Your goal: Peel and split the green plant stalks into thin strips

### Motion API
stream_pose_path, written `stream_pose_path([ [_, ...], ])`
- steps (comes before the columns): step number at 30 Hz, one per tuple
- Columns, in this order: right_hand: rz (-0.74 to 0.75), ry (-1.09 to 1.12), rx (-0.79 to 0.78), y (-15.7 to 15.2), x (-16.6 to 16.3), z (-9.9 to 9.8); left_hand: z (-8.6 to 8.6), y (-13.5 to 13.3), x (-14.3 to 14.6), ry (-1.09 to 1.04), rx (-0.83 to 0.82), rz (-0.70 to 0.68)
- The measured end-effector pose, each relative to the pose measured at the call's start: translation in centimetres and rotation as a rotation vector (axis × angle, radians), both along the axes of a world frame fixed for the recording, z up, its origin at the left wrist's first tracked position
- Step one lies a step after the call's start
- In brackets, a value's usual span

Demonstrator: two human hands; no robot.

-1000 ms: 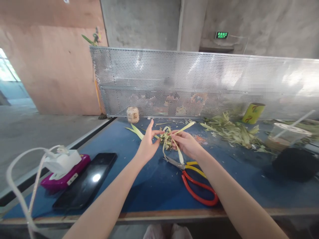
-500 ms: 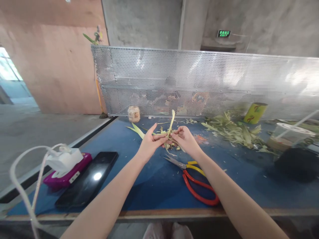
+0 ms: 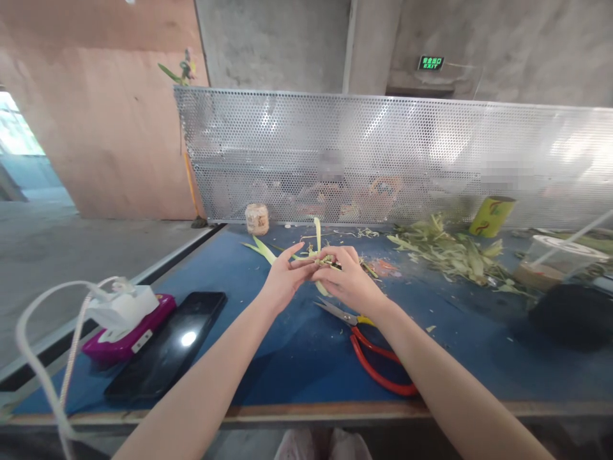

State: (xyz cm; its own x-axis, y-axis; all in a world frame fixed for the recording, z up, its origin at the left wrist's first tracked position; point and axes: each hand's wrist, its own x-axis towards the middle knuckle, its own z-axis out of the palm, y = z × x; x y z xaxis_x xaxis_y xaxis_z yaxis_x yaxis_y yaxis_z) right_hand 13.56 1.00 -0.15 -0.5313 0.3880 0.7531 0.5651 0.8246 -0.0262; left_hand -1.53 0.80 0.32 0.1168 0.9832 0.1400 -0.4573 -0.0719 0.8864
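A pale green leaf strip [image 3: 318, 235] stands upright between my hands, and its lower end shows below the fingers. My left hand [image 3: 286, 276] has its thumb raised, while its fingers close on the strip from the left. From the right, my right hand [image 3: 348, 276] pinches at the same spot, its fingertips meeting those of the left. The exact grip is partly hidden by the fingers. Under and behind the hands lie plant scraps [image 3: 368, 267]. Red-and-yellow-handled scissors [image 3: 366, 358] lie nearer me, partly behind my right forearm. A longer green leaf [image 3: 261, 249] rests beyond my left hand.
On the left are a black phone [image 3: 165, 345] and a purple power strip [image 3: 153, 324] with a white charger [image 3: 122, 311]. A leaf pile [image 3: 450, 252], a yellow-green can [image 3: 491, 217] and a plastic cup [image 3: 550, 259] stand right. A perforated metal panel [image 3: 297, 140] borders the back.
My right hand has shifted left, closer to the left fingers. The strip's upper tip has moved left and slightly down. My left hand has barely moved.
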Motion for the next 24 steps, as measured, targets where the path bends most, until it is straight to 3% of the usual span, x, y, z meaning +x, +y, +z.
stream_pose_path([
  [5,0.083,0.326,-0.220,0.9,0.2,0.1,0.1,0.1,0.1,0.112,0.078,0.100],
  [11,0.090,0.618,-0.744,1.6,0.0,-0.2,-0.3,0.2,-0.2,0.314,0.239,0.120],
  [18,0.065,0.685,-0.853,1.5,-0.3,-0.1,-0.5,0.2,-0.2,0.500,0.353,0.158],
  [24,0.099,0.748,-1.020,1.7,-0.4,-0.5,-0.5,0.0,0.1,0.448,0.348,0.082],
])
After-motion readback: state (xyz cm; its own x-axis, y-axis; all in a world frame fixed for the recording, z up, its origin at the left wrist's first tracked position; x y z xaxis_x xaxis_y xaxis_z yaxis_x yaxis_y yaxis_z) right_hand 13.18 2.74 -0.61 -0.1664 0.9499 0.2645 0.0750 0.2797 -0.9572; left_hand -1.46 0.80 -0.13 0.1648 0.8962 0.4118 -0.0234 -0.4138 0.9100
